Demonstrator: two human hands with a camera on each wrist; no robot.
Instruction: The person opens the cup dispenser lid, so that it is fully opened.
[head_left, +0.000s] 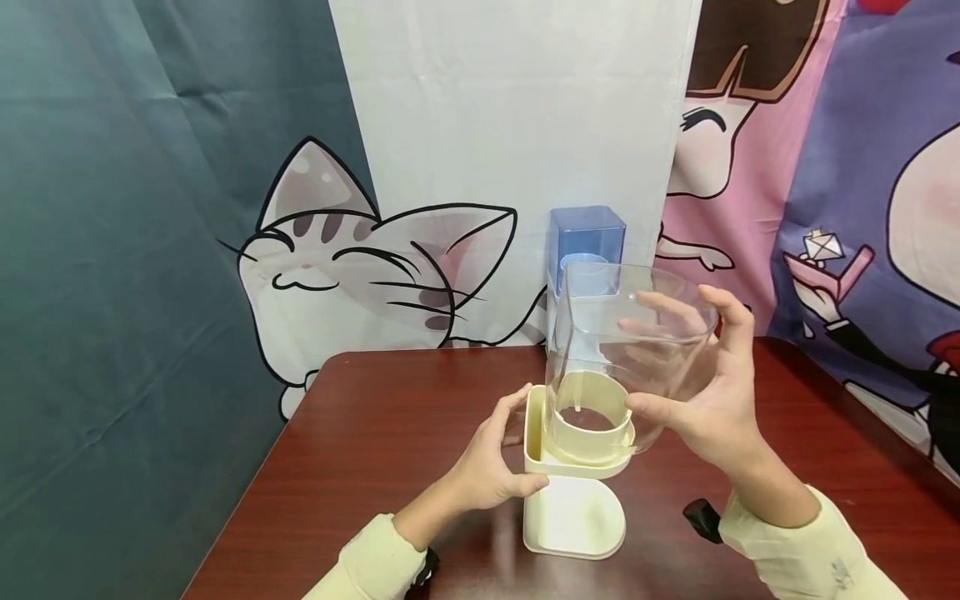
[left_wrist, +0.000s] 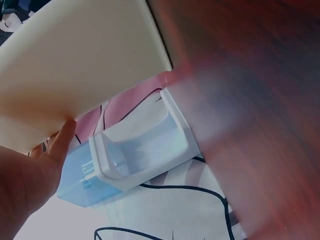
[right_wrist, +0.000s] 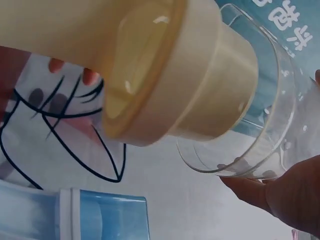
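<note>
A cream plastic stand [head_left: 574, 518] rises from a flat rounded foot to an upper collar with a round opening. My left hand [head_left: 486, 465] grips its side below the collar, thumb at the front. In the left wrist view its back panel [left_wrist: 85, 55] fills the upper left, fingertips against it. My right hand [head_left: 716, 400] holds a clear tub [head_left: 626, 321] by its wall, thumb in front and fingers behind. The tub is tilted and overlaps the collar in the head view. From the right wrist, the tub's open rim [right_wrist: 270, 145] faces the collar's round neck [right_wrist: 220, 90].
Behind the tub, at the table's far edge, stands a similar dispenser [head_left: 587, 237] with a blue see-through top and a white body. The dark red-brown table [head_left: 390, 425] ends at a wall cloth [head_left: 517, 100] printed with cartoons. Black straps [head_left: 703, 521] circle both wrists.
</note>
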